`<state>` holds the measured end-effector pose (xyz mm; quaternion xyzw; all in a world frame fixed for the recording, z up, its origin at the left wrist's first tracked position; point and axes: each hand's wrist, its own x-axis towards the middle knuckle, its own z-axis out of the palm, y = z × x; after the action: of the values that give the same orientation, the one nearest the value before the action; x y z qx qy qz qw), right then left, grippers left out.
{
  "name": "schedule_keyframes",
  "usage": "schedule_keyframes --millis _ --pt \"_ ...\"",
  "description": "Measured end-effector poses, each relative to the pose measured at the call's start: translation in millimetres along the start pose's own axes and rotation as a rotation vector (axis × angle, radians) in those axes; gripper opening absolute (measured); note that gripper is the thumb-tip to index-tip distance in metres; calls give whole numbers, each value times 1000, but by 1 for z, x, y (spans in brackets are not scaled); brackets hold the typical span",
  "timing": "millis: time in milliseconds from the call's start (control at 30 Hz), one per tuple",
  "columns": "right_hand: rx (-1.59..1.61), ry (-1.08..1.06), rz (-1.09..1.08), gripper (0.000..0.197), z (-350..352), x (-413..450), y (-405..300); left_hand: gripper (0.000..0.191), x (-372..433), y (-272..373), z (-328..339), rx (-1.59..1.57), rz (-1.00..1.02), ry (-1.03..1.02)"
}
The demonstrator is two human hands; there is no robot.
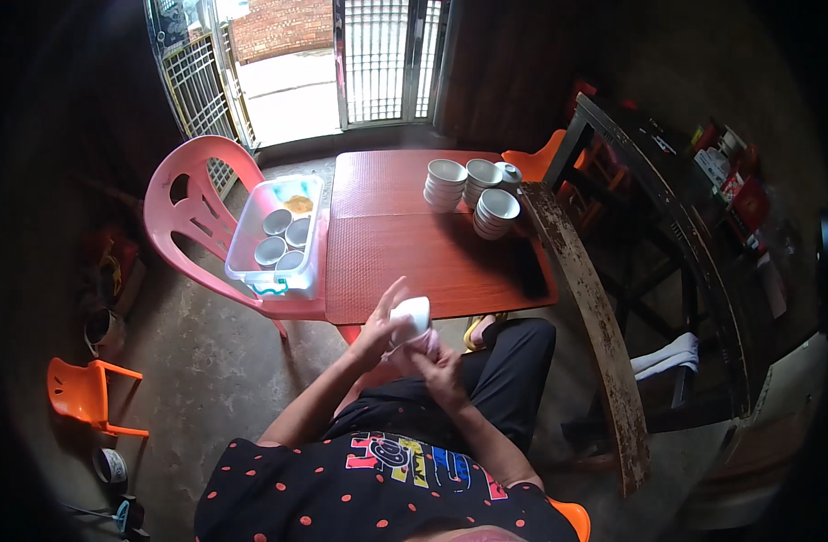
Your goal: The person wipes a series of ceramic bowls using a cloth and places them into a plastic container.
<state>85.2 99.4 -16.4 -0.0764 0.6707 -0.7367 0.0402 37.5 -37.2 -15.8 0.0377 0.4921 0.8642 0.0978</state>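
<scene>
Just in front of the red table (387,271), my left hand (376,332) holds a small white bowl (414,315), some of its fingers raised and blurred. A pale pink cloth (408,352) lies against the bowl, gripped by my right hand (442,372). Several white bowls stand in stacks on the table's right part: a left stack (445,186), one behind (483,177) and a nearer one (497,213). Beside the rear stack sits an upside-down bowl (508,174). A clear plastic bin (237,251) on the left contains several bowls (271,251) and a yellowish-brown item (298,204).
The bin rests on a pink plastic chair (160,223). Right of the table are a worn wooden bench (590,298) and a dark wooden frame (691,230) with a white cloth (668,356). A small orange chair (82,393) stands at left.
</scene>
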Motion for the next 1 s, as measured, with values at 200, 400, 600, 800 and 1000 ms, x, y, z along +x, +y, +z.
schedule_keyframes --millis 200,400,600,800,1000 --pt "-608 -34 -551 26 11 -10 -5 38 3 19 11 -102 -104 -14" --pt "-278 -30 -119 16 6 -4 -23 60 7 3 -6 -203 -185 -65" --pt "-303 -81 -350 21 7 -10 -3 42 8 25 7 166 119 -103" --pt "-1094 -99 -853 41 -17 13 7 37 14 28 -1 -286 -396 -95" --pt "-881 -275 -729 53 -8 0 5 42 5 11 14 -459 -585 46"
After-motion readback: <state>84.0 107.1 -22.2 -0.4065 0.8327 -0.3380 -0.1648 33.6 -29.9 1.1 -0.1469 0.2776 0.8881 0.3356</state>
